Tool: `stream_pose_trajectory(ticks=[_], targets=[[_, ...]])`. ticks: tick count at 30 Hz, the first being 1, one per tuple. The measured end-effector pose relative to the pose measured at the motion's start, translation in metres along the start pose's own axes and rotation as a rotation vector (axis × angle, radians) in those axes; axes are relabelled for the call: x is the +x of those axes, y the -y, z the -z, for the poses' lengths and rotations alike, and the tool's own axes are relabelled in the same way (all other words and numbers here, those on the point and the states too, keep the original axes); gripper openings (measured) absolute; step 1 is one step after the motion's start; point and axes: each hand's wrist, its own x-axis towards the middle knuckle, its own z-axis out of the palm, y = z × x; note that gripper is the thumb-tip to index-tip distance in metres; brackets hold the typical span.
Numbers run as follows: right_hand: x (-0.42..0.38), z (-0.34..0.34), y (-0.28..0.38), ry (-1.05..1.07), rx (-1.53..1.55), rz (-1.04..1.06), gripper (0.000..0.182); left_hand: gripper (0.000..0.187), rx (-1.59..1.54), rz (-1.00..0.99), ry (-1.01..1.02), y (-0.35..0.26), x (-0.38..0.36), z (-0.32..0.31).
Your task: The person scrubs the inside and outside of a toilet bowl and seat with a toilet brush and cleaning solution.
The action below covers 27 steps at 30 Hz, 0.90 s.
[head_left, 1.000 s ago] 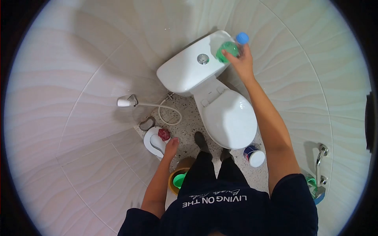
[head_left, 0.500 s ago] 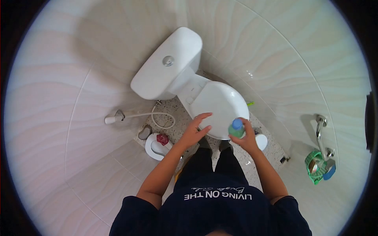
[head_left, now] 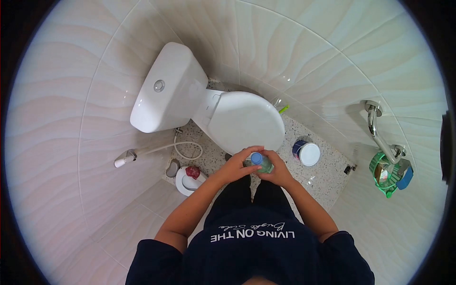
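In front of my body, a clear greenish plastic bottle with a blue cap (head_left: 257, 158) is held between both hands. My right hand (head_left: 280, 172) wraps the bottle (head_left: 266, 167) from the right. My left hand (head_left: 235, 167) closes round it from the left, thumb and fingers near the cap. The cap is on the bottle. Just beyond the hands lies the closed white lid of a toilet (head_left: 247, 123); its cistern with a round flush button (head_left: 159, 86) is at the upper left.
A white-lidded tub (head_left: 309, 154) stands on the speckled floor right of the toilet. A hose sprayer (head_left: 126, 159) hangs on the left wall. A white potty-like seat with a red item (head_left: 192, 172) is lower left. A metal grab bar (head_left: 377, 135) and green basket (head_left: 384, 176) are at right.
The bottle has come closer to my body and leftward in my right hand. My left hand, open and apart before, is now closed on it. The view has shifted.
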Motion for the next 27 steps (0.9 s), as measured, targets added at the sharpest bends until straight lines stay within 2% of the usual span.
stream_pose_trajectory(ticks=[2, 4, 6, 8, 9, 12, 14, 17, 19, 20, 22, 23, 24, 25, 26, 27], targets=[[0.005, 0.009, -0.003, 0.037, -0.044, 0.02, 0.065, 0.049, -0.029, 0.009, -0.02, 0.013, 0.002, -0.009], [0.008, 0.016, -0.004, 0.023, -0.062, 0.042, 0.065, 0.048, -0.079, -0.018, -0.127, 0.015, 0.006, -0.017], [0.009, 0.023, -0.006, 0.017, -0.081, 0.065, 0.064, 0.047, -0.137, 0.037, -0.153, 0.013, 0.011, -0.022], [0.013, 0.031, -0.011, 0.076, -0.03, -0.054, 0.064, 0.046, -0.194, 0.085, -0.183, 0.017, 0.018, -0.025], [0.015, 0.035, -0.02, 0.084, -0.03, -0.05, 0.064, 0.046, -0.194, 0.084, -0.201, 0.024, 0.023, -0.025], [0.014, 0.041, -0.062, 0.045, 0.021, -0.091, 0.064, 0.047, -0.218, 0.129, -0.277, 0.052, 0.04, -0.03], [0.016, 0.045, -0.095, -0.153, 0.041, -0.219, 0.064, 0.048, -0.246, 0.156, -0.339, 0.077, 0.059, -0.031], [0.031, 0.053, -0.131, -0.181, -0.005, -0.208, 0.063, 0.054, -0.115, 0.235, -0.346, 0.118, 0.082, -0.038], [0.049, 0.048, -0.158, -0.149, -0.037, -0.161, 0.062, 0.064, 0.073, 0.17, -0.333, 0.133, 0.097, -0.044], [0.057, 0.043, -0.172, -0.132, -0.064, -0.118, 0.062, 0.064, 0.063, 0.178, -0.335, 0.14, 0.102, -0.047], [0.08, 0.03, -0.187, -0.067, -0.046, -0.121, 0.062, 0.071, 0.14, 0.067, -0.395, 0.155, 0.112, -0.051], [0.091, 0.023, -0.193, -0.014, -0.026, -0.118, 0.063, 0.071, 0.131, 0.073, -0.395, 0.165, 0.116, -0.053], [0.101, 0.015, -0.2, -0.01, -0.029, -0.124, 0.063, 0.071, 0.148, 0.027, -0.486, 0.175, 0.117, -0.053], [0.111, 0.007, -0.208, 0.008, 0.013, -0.035, 0.065, 0.07, 0.166, -0.019, -0.577, 0.183, 0.118, -0.052], [0.117, 0.0, -0.214, 0.026, 0.055, 0.053, 0.067, 0.07, 0.159, -0.017, -0.578, 0.191, 0.118, -0.049], [0.123, -0.007, -0.218, 0.029, 0.051, 0.049, 0.067, 0.068, 0.189, -0.009, -0.617, 0.195, 0.117, -0.044]])
